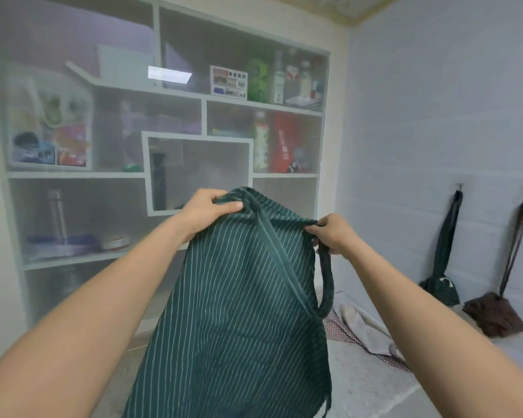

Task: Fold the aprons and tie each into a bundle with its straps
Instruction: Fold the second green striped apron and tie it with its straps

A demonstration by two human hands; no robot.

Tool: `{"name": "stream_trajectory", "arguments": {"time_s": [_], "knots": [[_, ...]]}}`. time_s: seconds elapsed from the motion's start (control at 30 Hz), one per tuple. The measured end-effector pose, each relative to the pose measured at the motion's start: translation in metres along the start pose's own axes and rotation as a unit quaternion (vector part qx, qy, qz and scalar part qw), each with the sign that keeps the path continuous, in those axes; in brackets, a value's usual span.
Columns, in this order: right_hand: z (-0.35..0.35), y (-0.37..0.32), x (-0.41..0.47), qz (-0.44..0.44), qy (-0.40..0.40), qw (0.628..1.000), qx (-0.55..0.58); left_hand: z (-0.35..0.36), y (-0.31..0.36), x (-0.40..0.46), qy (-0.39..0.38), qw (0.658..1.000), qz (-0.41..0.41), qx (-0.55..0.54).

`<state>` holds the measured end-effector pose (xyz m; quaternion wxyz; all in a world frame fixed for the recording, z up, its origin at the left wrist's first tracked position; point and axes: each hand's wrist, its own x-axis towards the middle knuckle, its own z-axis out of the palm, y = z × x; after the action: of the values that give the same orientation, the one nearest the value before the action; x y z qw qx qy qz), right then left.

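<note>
A dark green apron [236, 312] with thin white stripes hangs in the air in front of me, held up by its top edge. My left hand [207, 211] grips the upper left corner, thumb pinching the cloth. My right hand [332, 235] pinches the upper right corner. A dark strap [326, 282] loops down below my right hand along the apron's right side. The lower part of the apron runs out of the frame.
A white wall shelf unit [175, 173] with bottles and boxes stands behind. On the right wall hang a dark green bundle [443, 267] and a brown bundle [498, 312] from hooks. A checked cloth [363, 333] lies on the pale surface [375, 387] below.
</note>
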<state>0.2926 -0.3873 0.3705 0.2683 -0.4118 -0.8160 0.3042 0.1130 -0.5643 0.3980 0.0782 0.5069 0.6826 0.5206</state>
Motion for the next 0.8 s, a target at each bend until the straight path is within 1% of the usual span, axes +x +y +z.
{"name": "stream_trajectory", "arguments": {"time_s": [0.07, 0.13, 0.2, 0.23, 0.4, 0.47, 0.53, 0.63, 0.8], "knots": [[0.009, -0.008, -0.007, 0.021, -0.019, 0.991, 0.128, -0.006, -0.002, -0.002, 0.049, 0.998, 0.015, -0.033], [0.018, -0.018, -0.013, 0.032, -0.020, 0.967, 0.251, -0.012, -0.008, -0.002, 0.098, 0.994, 0.027, -0.038], [0.023, -0.027, -0.015, 0.026, 0.008, 0.945, 0.327, -0.019, -0.012, -0.004, 0.130, 0.991, 0.026, -0.027], [0.025, -0.031, -0.016, 0.020, 0.022, 0.939, 0.343, -0.024, -0.015, -0.005, 0.144, 0.989, 0.022, -0.019], [0.024, -0.051, -0.024, -0.047, 0.053, 0.937, 0.343, -0.045, -0.026, -0.013, 0.175, 0.985, -0.009, 0.002], [0.021, -0.057, -0.027, -0.062, 0.064, 0.939, 0.331, -0.047, -0.023, -0.019, 0.164, 0.986, -0.010, 0.016], [0.018, -0.058, -0.030, -0.073, 0.081, 0.942, 0.317, -0.044, -0.016, -0.027, 0.155, 0.987, 0.009, 0.045], [0.015, -0.056, -0.033, -0.093, 0.105, 0.953, 0.270, -0.040, -0.008, -0.040, 0.164, 0.981, 0.029, 0.099], [0.002, -0.046, -0.050, -0.125, 0.120, 0.968, 0.182, -0.027, 0.004, -0.065, 0.163, 0.976, 0.033, 0.139]]}}
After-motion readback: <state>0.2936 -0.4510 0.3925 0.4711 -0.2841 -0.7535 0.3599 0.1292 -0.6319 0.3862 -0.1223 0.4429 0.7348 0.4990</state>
